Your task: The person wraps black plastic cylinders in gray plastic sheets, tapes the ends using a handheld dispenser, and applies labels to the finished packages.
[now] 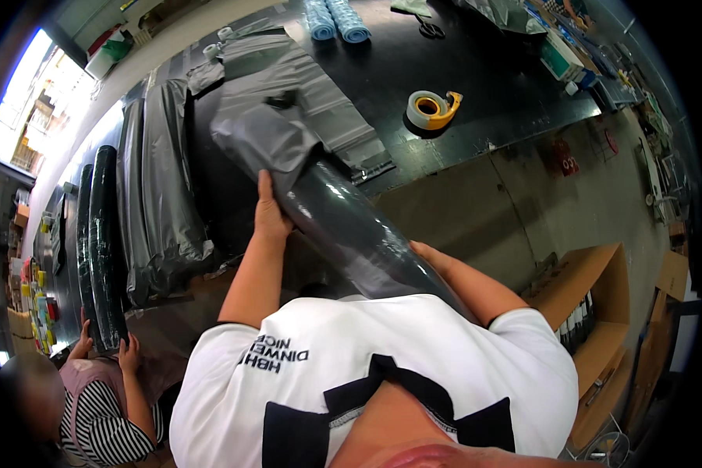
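Observation:
A thick dark roll in clear film (351,214) slants from the table down to my chest. Over its far end lies a grey plastic bag (265,140), loosely bunched. My left hand (271,212) grips the left side of the roll near the bag's edge, with the thumb pointing up along it. My right hand (433,257) holds the roll's right side closer to my body; most of its fingers are hidden beneath. Beyond the roll, a flat grey plastic sheet (327,101) covers part of the black table (476,70).
A yellow tape dispenser (437,111), black scissors (431,29) and light blue rolls (320,19) lie on the table. Grey-wrapped rolls (164,171) rest at left. Farther left, a co-worker's hands (129,351) hold a dark roll (105,249). A cardboard box (600,288) stands at right.

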The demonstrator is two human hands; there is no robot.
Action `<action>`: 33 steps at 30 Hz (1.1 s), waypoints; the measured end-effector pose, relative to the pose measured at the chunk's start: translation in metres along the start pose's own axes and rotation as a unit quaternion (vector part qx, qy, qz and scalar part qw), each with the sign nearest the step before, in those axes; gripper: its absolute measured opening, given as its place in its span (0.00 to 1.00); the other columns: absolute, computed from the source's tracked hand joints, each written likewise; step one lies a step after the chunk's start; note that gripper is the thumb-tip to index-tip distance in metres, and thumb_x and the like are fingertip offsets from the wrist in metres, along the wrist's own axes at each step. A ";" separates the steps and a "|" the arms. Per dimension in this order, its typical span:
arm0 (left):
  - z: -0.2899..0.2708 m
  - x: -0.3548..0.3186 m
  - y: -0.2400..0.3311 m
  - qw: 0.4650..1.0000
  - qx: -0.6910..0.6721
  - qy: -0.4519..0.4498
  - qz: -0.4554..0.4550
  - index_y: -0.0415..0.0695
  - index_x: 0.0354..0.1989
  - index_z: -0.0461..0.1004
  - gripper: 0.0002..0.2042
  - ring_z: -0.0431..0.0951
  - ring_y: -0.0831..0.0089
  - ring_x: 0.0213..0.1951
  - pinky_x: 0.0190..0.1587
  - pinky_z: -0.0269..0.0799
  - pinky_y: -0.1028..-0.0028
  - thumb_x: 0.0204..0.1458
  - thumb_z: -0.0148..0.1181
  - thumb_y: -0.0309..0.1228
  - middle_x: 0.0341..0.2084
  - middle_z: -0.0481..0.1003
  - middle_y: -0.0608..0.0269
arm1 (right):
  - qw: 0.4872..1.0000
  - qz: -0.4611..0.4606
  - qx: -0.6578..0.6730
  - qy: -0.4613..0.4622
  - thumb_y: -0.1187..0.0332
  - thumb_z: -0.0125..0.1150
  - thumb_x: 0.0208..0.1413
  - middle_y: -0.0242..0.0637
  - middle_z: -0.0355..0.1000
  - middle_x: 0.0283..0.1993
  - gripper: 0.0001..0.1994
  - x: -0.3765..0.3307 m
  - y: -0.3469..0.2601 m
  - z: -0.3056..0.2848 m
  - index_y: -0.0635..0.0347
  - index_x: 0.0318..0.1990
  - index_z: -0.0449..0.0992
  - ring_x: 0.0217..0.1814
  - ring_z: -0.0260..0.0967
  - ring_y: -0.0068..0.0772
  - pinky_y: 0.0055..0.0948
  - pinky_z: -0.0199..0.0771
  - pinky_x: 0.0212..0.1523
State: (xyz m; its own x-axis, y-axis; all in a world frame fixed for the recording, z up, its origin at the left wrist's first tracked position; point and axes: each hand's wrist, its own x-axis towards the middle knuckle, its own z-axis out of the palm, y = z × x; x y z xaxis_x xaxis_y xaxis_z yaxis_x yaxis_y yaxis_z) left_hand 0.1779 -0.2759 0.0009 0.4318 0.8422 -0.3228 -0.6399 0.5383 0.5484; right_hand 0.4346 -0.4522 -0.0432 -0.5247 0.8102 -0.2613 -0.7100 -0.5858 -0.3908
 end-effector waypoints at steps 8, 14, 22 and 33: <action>-0.039 0.011 0.124 0.985 0.082 0.051 0.140 0.43 0.62 0.65 0.36 0.72 0.53 0.56 0.60 0.68 0.53 0.55 0.50 0.61 0.56 0.71 0.51 | 0.988 0.081 0.033 -0.130 0.40 0.56 0.57 0.41 0.72 0.57 0.33 0.208 -0.007 0.050 0.60 0.59 0.71 0.57 0.70 0.36 0.36 0.67 0.61; -0.150 0.077 0.180 0.989 -0.002 0.098 0.113 0.44 0.51 0.74 0.27 0.77 0.60 0.48 0.53 0.73 0.59 0.59 0.47 0.56 0.46 0.77 0.57 | 0.844 -0.148 -0.489 0.163 0.42 0.65 0.50 0.46 0.72 0.55 0.34 0.308 0.012 0.085 0.62 0.54 0.74 0.58 0.69 0.42 0.38 0.66 0.61; -0.150 0.086 0.162 0.987 0.023 0.148 0.050 0.42 0.51 0.73 0.30 0.78 0.56 0.45 0.52 0.74 0.54 0.59 0.45 0.58 0.46 0.78 0.54 | 0.378 0.000 -0.689 0.619 0.38 0.70 0.39 0.47 0.55 0.69 0.49 0.239 -0.125 0.023 0.58 0.64 0.60 0.74 0.46 0.48 0.49 0.51 0.68; -0.154 0.050 0.127 0.972 0.164 0.164 0.026 0.35 0.61 0.62 0.39 0.71 0.61 0.55 0.59 0.65 0.62 0.48 0.68 0.51 0.53 0.72 0.53 | 0.738 -0.115 -0.408 0.525 0.67 0.69 0.49 0.54 0.70 0.58 0.27 0.198 -0.172 -0.049 0.66 0.58 0.72 0.58 0.69 0.44 0.37 0.69 0.54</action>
State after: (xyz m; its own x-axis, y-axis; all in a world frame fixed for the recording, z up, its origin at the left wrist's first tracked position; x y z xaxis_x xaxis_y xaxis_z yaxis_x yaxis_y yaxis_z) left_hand 0.0202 -0.1612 -0.0642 0.1439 0.8608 -0.4883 -0.3951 0.5023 0.7691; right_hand 0.4762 -0.1897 -0.0713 0.5232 0.7057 -0.4778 0.0209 -0.5711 -0.8206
